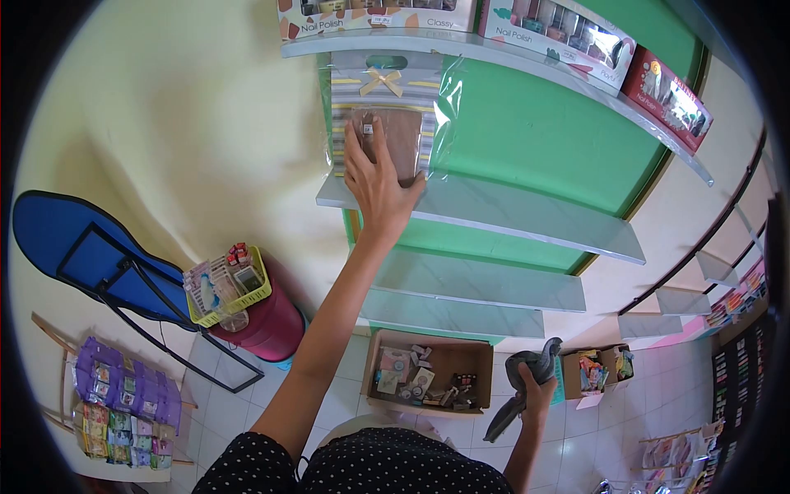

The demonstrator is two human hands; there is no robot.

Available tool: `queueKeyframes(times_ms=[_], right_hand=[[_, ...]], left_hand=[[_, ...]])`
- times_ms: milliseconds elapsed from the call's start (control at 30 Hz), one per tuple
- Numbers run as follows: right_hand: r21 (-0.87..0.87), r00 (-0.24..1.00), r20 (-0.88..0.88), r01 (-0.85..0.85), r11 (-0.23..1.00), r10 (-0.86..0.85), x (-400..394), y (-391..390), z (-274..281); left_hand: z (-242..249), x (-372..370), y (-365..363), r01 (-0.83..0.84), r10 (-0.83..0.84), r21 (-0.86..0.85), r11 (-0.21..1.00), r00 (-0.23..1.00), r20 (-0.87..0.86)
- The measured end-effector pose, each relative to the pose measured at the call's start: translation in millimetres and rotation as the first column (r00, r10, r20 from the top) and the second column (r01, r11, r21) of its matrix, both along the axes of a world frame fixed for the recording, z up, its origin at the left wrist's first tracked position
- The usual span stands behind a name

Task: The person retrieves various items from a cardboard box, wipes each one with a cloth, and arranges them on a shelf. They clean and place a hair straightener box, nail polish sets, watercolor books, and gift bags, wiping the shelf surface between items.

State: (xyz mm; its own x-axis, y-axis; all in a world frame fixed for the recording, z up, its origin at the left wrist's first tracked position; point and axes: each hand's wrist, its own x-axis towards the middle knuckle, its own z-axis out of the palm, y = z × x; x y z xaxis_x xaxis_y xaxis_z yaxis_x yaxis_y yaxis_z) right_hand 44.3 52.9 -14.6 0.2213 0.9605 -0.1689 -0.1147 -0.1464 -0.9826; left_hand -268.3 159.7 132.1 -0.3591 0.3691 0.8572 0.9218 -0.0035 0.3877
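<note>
My left hand (380, 183) reaches up to a clear-wrapped gift bag pack (383, 99) on the upper grey shelf. The pack has grey, white and yellow stripes, a cream bow and a flat brown item, perhaps a wallet (401, 136), in front. Fingers lie over the brown item's left side and the thumb is at its lower right corner, gripping it. Low on the right, my right hand (539, 393) is closed around a bunched dark grey cloth (527, 370), whose ends stick out above and below.
Nail polish boxes (555, 37) line the top shelf. Lower grey shelves (477, 280) sit against the green panel. On the floor stands a cardboard box (432, 346) of small goods. To the left are a yellow-green basket (262, 284) on a maroon drum (280, 321) and a blue ironing board (90, 247).
</note>
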Motion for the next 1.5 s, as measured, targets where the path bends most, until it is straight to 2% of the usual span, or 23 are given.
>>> queueKeyframes(times_ms=[67, 133, 367, 433, 467, 533, 600, 633, 667, 700, 767, 800, 867, 900, 967, 1100, 1133, 1167, 1233, 1300, 1333, 1433, 1500], right_hand=[[-0.003, 0.999, 0.029, -0.022, 1.0, 0.022, 0, 0, -2], [-0.002, 0.999, 0.032, -0.012, 1.0, 0.012, -1, -1, 0], [-0.036, 0.998, 0.055, -0.001, 0.999, 0.003, 1, -4, -3], [-0.037, 0.999, 0.05, -0.005, 0.999, 0.007, 2, -4, -12], [-0.034, 0.999, 0.047, -0.009, 0.999, 0.011, 2, -6, -17], [-0.135, 0.999, 0.038, -0.015, 0.991, 0.02, 1, -11, -24], [-0.171, 1.0, 0.02, -0.011, 0.985, 0.014, 4, -16, -45], [-0.192, 1.0, -0.011, -0.004, 0.981, 0.002, 3, -20, -59], [-0.216, 0.999, -0.032, 0.004, 0.976, -0.012, 3, -25, -74], [-0.241, 0.998, -0.057, 0.015, 0.97, -0.03, 3, -32, -91], [-0.328, 0.995, -0.088, 0.021, 0.945, -0.053, 3, -50, -134], [-0.379, 0.994, 0.007, 0.105, 0.919, -0.111, 0, -63, -160], [-0.477, 0.996, 0.045, 0.086, 0.875, -0.073, -1, -81, -193], [-0.512, 0.997, 0.049, 0.072, 0.856, -0.055, 0, -84, -204], [-0.585, 0.996, 0.078, 0.087, 0.807, -0.051, -2, -95, -240], [-0.709, 0.987, 0.14, 0.047, 0.704, 0.075, 0, -113, -337], [-0.737, 0.991, 0.118, 0.04, 0.675, 0.07, 2, -113, -362], [-0.718, 0.986, 0.149, 0.051, 0.694, 0.081, 5, -114, -386], [-0.665, 0.971, 0.212, 0.057, 0.745, 0.115, 15, -108, -434], [-0.646, 0.967, 0.223, 0.049, 0.762, 0.126, 19, -99, -479], [-0.604, 0.96, 0.253, 0.057, 0.795, 0.123, 20, -94, -497], [-0.621, 0.975, 0.166, -0.014, 0.784, 0.15, 26, -75, -536], [-0.639, 0.982, 0.136, -0.013, 0.769, 0.129, 27, -68, -557]], left_hand=[[-1, 1, -1, -0.001, 0.002, 0.024, 1.0, 1.0, -0.019], [-2, 3, -5, -0.094, 0.093, -0.058, 0.994, 0.995, -0.02], [-15, 9, -19, -0.075, 0.076, -0.039, 0.996, 0.997, 0.031], [-36, 14, -31, 0.056, -0.058, 0.121, 0.991, 0.998, 0.017], [-51, 20, -40, 0.19, -0.194, 0.161, 0.969, 0.981, 0.014], [-100, 36, -55, 0.266, -0.247, 0.19, 0.945, 0.962, -0.116], [-158, 57, -75, 0.395, -0.387, 0.048, 0.917, 0.914, -0.125], [-187, 66, -86, 0.442, -0.449, -0.091, 0.892, 0.89, -0.08], [-215, 72, -101, 0.482, -0.502, -0.237, 0.843, 0.865, -0.025], [-240, 76, -112, 0.521, -0.547, -0.285, 0.805, 0.837, -0.016], [-279, 76, -129, 0.518, -0.675, -0.682, 0.516, 0.736, 0.048], [-296, 77, -134, 0.537, -0.714, -0.708, 0.459, 0.697, 0.065], [-330, 76, -132, 0.492, -0.73, -0.844, 0.215, 0.655, 0.196], [-352, 76, -124, 0.491, -0.746, -0.856, 0.162, 0.629, 0.219], [-395, 71, -118, 0.394, -0.75, -0.918, -0.032, 0.598, 0.283], [-510, 55, -101, 0.292, -0.674, -0.929, -0.227, 0.642, 0.367], [-546, 46, -98, 0.276, -0.669, -0.933, -0.23, 0.652, 0.357], [-581, 35, -98, 0.259, -0.659, -0.937, -0.233, 0.666, 0.348], [-641, 21, -90, 0.233, -0.539, -0.918, -0.321, 0.752, 0.379], [-699, 5, -87, 0.292, -0.448, -0.897, -0.333, 0.788, 0.423], [-723, -3, -85, 0.258, -0.415, -0.892, -0.372, 0.813, 0.408], [-797, -24, -72, 0.129, -0.388, -0.852, -0.508, 0.849, 0.36], [-831, -23, -65, 0.022, -0.366, -0.863, -0.505, 0.9, 0.238]])
